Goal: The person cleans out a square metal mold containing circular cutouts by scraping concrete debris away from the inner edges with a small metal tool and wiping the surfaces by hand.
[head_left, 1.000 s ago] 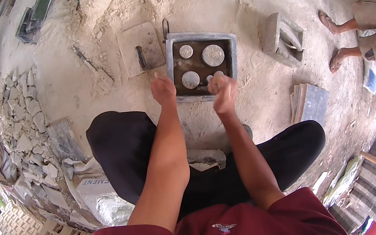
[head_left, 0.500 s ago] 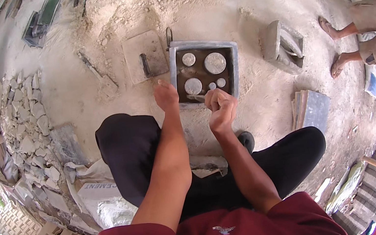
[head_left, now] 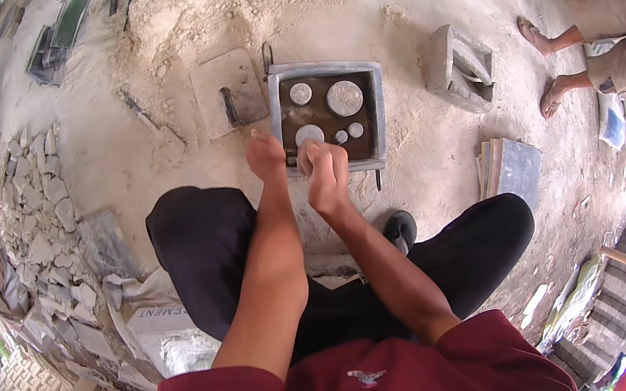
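Note:
A square grey metal mould [head_left: 383,105] lies on the dusty floor in front of me, with several round pale discs [head_left: 345,97] standing in its dark bed. My left hand [head_left: 265,156] is closed at the mould's near left corner; whatever its fingers grip is hidden. Over the near side of the mould, my right hand [head_left: 325,170] is closed round a small flat-bladed tool, whose blade is mostly hidden now. It partly covers the near left disc [head_left: 309,135].
A flat square plate with a handle [head_left: 230,93] lies left of the mould, and a trowel [head_left: 156,122] farther left. An open box-shaped mould [head_left: 462,69] stands to the right, near another person's feet [head_left: 557,92]. Rubble [head_left: 42,208] lines the left side; thin boards [head_left: 514,168] lean at right.
My right hand has moved left along the mould's near side, closer to my left hand. The tool's blade, visible before, is now mostly covered. The whole view has shifted slightly.

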### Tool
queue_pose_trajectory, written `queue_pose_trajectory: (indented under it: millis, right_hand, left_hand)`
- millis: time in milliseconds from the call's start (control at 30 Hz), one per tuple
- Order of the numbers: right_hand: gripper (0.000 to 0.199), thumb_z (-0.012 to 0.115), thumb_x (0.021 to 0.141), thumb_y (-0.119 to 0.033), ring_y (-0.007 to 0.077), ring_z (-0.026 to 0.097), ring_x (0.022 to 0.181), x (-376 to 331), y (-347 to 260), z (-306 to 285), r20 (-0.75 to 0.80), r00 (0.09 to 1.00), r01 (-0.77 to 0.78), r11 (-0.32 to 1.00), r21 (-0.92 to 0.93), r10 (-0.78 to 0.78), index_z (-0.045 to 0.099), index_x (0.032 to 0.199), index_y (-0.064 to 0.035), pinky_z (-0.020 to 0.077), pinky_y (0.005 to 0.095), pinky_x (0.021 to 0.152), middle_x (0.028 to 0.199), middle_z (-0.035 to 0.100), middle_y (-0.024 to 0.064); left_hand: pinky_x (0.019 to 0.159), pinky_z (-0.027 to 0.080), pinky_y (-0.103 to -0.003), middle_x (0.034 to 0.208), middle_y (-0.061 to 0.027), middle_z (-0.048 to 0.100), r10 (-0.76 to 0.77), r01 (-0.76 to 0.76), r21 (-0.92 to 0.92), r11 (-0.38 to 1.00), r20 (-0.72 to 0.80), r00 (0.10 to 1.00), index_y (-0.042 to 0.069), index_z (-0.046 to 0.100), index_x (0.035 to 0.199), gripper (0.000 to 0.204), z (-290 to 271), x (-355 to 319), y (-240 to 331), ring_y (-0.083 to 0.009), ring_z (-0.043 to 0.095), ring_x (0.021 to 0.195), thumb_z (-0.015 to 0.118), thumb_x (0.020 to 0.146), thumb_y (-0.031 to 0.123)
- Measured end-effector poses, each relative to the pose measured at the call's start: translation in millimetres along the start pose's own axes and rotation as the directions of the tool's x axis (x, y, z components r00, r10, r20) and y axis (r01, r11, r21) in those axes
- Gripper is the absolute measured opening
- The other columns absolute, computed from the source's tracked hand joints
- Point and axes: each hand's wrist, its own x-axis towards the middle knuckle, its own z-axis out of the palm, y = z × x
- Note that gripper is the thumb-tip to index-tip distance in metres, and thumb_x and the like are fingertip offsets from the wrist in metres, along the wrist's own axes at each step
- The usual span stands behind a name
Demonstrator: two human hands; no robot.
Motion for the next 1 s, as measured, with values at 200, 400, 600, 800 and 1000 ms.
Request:
queue_pose_trajectory:
  millis: [200,400,600,800,1000]
  right_hand:
    - [0.029,0.034,0.083,-0.006,0.0139,0.032,0.048,-4,7,3,0.057,0.996,0.069,0.996,-0.063,-0.066,0.033,0.055,0.0011,0.0270,0.0318,0.045,0.051,0.037,0.0057]
    - [0.033,0.034,0.083,-0.010,0.0126,0.029,0.047,5,9,-35,-0.053,0.997,0.054,0.997,-0.048,-0.057,0.029,0.052,-0.0019,0.0245,0.0302,0.045,0.051,0.032,0.0039]
    - [0.036,0.032,0.085,-0.017,0.0118,0.028,0.047,12,-17,-47,0.082,0.982,-0.169,0.986,0.009,0.167,0.028,0.052,-0.0028,0.0227,0.0298,0.045,0.050,0.029,0.0035]
    - [0.032,0.031,0.084,-0.013,0.0149,0.030,0.046,19,-1,-62,0.013,0.992,-0.120,0.991,-0.066,0.122,0.032,0.054,-0.0013,0.0271,0.0315,0.043,0.051,0.035,0.0072]
    - [0.033,0.033,0.082,-0.017,0.0133,0.030,0.046,30,4,-71,0.083,0.996,0.042,0.969,-0.243,-0.023,0.031,0.053,-0.0018,0.0254,0.0310,0.043,0.049,0.032,0.0039]
  left_hand:
    - [0.078,0.044,-0.053,0.082,-0.0309,0.060,-0.052,0.053,-0.024,0.998,0.054,0.997,-0.009,0.063,0.076,0.058,10,9,-13,-0.0474,0.058,0.082,0.026,0.094,0.033]
    - [0.075,0.045,-0.053,0.084,-0.0303,0.061,0.048,-0.048,0.016,0.999,0.005,0.999,-0.008,0.062,0.076,0.057,11,4,-3,-0.0474,0.058,0.081,0.028,0.094,0.033]
    - [0.078,0.043,-0.053,0.085,-0.0303,0.060,0.049,-0.049,-0.005,0.999,-0.024,0.999,-0.008,0.062,0.076,0.056,1,5,-7,-0.0464,0.057,0.082,0.028,0.094,0.033]
    - [0.081,0.042,-0.052,0.088,-0.0301,0.061,0.169,-0.166,0.115,0.979,-0.017,0.985,-0.010,0.062,0.082,0.058,-3,6,-4,-0.0467,0.057,0.087,0.026,0.094,0.035]
    - [0.081,0.042,-0.053,0.089,-0.0322,0.060,-0.016,0.016,-0.032,0.999,0.022,1.000,-0.010,0.062,0.081,0.059,6,4,1,-0.0470,0.057,0.087,0.027,0.093,0.036]
